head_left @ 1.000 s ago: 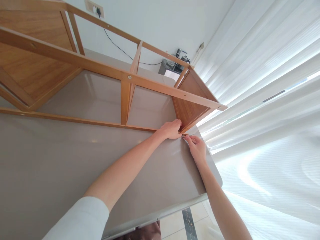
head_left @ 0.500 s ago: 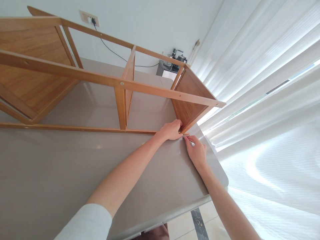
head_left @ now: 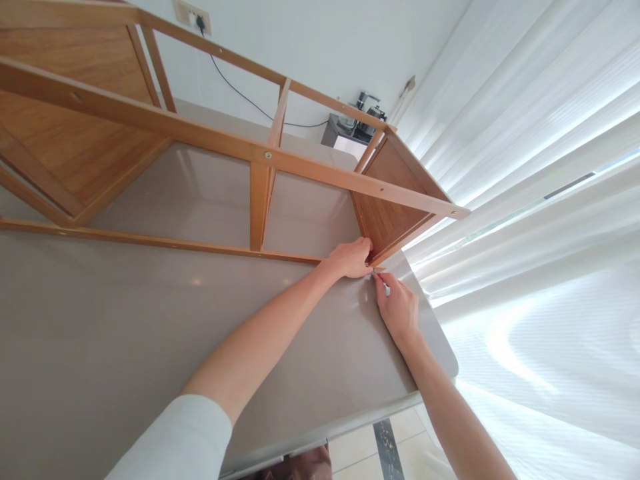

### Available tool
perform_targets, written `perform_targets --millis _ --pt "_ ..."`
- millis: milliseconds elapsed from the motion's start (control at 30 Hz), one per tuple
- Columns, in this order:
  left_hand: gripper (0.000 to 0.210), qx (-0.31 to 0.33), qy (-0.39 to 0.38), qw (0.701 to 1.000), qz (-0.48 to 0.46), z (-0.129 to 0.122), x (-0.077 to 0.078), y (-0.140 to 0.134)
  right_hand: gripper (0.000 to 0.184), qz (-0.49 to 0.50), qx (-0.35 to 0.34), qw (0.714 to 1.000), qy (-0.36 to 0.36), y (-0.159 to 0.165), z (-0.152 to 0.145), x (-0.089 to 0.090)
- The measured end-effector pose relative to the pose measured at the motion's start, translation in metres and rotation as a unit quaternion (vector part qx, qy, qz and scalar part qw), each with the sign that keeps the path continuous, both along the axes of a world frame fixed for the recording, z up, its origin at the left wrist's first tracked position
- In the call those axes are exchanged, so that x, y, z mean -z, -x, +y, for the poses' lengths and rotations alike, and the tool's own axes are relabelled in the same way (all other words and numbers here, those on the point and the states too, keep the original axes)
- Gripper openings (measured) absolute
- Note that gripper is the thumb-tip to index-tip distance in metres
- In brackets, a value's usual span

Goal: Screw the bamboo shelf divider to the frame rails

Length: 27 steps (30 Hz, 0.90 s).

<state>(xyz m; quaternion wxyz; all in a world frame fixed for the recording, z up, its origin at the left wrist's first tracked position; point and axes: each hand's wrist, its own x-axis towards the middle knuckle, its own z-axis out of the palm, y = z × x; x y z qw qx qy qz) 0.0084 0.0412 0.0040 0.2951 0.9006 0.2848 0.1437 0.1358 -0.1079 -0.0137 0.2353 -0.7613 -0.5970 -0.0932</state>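
Note:
A wooden shelf frame [head_left: 310, 170] lies on its side on a grey table [head_left: 125, 333]. My left hand [head_left: 353, 258] grips the frame's lower right corner, fingers wrapped over the rail beside the brown end panel [head_left: 387, 200]. My right hand [head_left: 399, 308] sits just right of it on the tabletop, fingers pinched on a small metal tool [head_left: 378, 279] whose tip meets that same corner. Most of the tool is hidden in the fingers.
White curtains [head_left: 540, 200] hang along the right side. The table's near edge [head_left: 325, 433] ends above a tiled floor. A wall socket with a black cable [head_left: 197, 20] and a small stand with a kettle [head_left: 360, 113] are at the back wall.
My hands have stayed at the frame's corner; the right hand's fingers have shifted slightly around the tool. The view has swayed a little.

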Motion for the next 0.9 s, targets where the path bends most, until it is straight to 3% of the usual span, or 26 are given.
perform_targets --millis 233,533,700,900 --pt "0.04 -0.003 0.006 1.0 0.0 -0.002 -0.002 0.001 0.038 0.094 0.025 0.995 -0.015 -0.003 0.003 -0.006" --pt "0.042 -0.004 -0.005 1.0 0.007 -0.002 -0.003 0.0 0.047 0.253 0.042 0.966 -0.005 -0.016 0.007 -0.01" --pt "0.043 -0.001 0.0 1.0 0.007 0.0 -0.001 0.0 0.044 0.251 0.042 0.967 -0.023 -0.015 0.005 -0.006" --pt "0.046 0.002 0.003 1.0 0.004 0.0 0.001 -0.002 0.035 0.158 0.031 0.986 -0.044 -0.005 0.002 -0.006"
